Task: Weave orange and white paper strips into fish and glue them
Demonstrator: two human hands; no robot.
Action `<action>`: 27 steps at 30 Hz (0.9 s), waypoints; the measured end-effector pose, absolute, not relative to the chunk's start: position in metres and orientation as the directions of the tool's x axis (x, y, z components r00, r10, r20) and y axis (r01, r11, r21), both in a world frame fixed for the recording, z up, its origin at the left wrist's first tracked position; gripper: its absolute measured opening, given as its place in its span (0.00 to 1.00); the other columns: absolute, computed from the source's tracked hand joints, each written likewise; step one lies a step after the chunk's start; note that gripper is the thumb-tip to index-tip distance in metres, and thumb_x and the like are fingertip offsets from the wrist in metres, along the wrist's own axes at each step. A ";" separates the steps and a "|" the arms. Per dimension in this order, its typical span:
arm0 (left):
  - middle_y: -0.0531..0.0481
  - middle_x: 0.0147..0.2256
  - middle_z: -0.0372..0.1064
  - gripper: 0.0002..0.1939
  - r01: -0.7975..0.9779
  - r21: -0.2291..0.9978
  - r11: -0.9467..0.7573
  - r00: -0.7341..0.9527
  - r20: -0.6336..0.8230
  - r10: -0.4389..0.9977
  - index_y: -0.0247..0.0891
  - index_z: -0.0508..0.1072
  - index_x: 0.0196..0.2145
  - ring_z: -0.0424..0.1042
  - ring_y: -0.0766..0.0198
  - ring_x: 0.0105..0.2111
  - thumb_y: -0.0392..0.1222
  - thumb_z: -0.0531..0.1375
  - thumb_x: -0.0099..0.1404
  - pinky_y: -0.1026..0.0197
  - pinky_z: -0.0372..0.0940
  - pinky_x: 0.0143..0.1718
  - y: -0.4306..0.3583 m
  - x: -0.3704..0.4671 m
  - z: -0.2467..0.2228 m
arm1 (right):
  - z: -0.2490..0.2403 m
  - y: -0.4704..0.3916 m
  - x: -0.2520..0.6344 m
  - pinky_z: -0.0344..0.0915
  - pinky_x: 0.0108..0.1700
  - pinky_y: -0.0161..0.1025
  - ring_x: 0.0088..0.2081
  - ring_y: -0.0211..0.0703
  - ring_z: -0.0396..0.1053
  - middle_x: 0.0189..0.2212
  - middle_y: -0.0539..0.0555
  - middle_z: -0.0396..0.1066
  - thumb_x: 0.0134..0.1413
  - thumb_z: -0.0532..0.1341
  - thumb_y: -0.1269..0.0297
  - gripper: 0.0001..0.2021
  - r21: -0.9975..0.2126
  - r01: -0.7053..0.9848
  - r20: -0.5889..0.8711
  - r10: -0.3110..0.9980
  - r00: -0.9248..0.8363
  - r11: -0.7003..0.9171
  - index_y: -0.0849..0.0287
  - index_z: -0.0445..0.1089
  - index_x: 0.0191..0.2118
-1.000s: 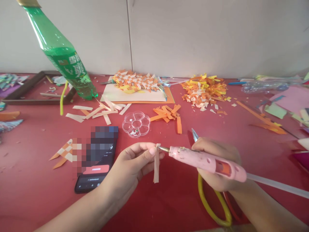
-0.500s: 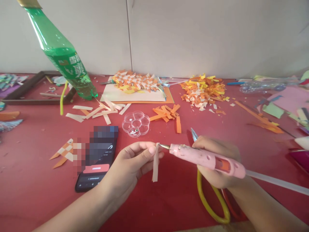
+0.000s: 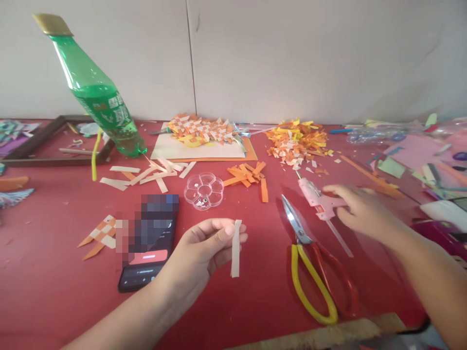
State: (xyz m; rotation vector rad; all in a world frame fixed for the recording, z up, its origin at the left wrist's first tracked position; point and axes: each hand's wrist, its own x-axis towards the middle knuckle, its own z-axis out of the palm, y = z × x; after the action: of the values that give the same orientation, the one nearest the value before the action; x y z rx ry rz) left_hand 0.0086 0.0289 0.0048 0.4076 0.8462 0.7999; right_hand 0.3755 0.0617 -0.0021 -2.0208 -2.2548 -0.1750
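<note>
One cream paper strip [image 3: 235, 253] is hanging from the left hand [image 3: 211, 243], which is pinching its top end between thumb and fingers, keeping it upright above the red tabletop [image 3: 262, 301]. The right hand [image 3: 359, 209] is gripping the end of the handle of a pink hot glue gun [image 3: 314, 197], its thumb and fingers lying on either side. The gun is lying beyond the scissors, its metal nozzle pointing towards a heap of orange, yellow and cream paper scraps [image 3: 299, 141], while a translucent glue stick [image 3: 340, 239] is trailing from its rear. Between the strip and the gun, scissors with one yellow and one red handle [image 3: 301, 236] are resting with their blades pointing away from the person.

Ahead of the left hand, a clear flower-shaped palette [image 3: 187, 190] is holding small pieces, with orange paper strips [image 3: 246, 175] lying to its right and loose cream strips [image 3: 156, 170] to its left. Beside the left forearm, a smartphone [image 3: 146, 272] is lying near an orange-and-cream woven paper fish [image 3: 98, 233]. Farther back, a green plastic bottle [image 3: 105, 112] is standing near a dark rectangular frame [image 3: 54, 160], appearing tilted.
</note>
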 end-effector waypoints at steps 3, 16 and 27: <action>0.49 0.36 0.79 0.06 -0.454 0.608 0.651 0.409 -0.507 0.759 0.37 0.79 0.30 0.78 0.65 0.38 0.41 0.70 0.56 0.69 0.70 0.39 0.029 0.009 0.005 | -0.006 0.058 0.392 0.67 0.46 0.57 0.46 0.62 0.73 0.43 0.61 0.77 0.41 0.51 0.76 0.22 0.085 0.993 0.096 0.991 -0.090 0.082 0.54 0.70 0.43; 0.47 0.36 0.78 0.07 -0.436 0.639 0.633 0.403 -0.491 0.773 0.35 0.79 0.31 0.77 0.64 0.37 0.41 0.69 0.57 0.66 0.69 0.40 0.029 0.008 0.003 | 0.028 0.090 0.253 0.67 0.44 0.47 0.40 0.47 0.71 0.37 0.54 0.76 0.60 0.52 0.73 0.13 -0.113 0.834 0.180 0.836 -0.518 0.541 0.55 0.74 0.41; 0.47 0.35 0.78 0.08 -0.439 0.647 0.623 0.393 -0.485 0.781 0.35 0.79 0.32 0.76 0.65 0.36 0.42 0.70 0.57 0.67 0.69 0.37 0.030 0.007 0.004 | 0.000 0.150 0.207 0.64 0.51 0.46 0.47 0.48 0.67 0.42 0.55 0.75 0.57 0.62 0.67 0.10 -0.261 0.739 0.271 0.782 -0.562 0.621 0.55 0.75 0.44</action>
State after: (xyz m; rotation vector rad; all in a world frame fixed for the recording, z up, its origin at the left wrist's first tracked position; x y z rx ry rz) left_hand 0.0068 0.0301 0.0039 0.4563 0.8577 0.8092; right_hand 0.2070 0.1496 -0.0002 -1.2169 -2.4881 0.1662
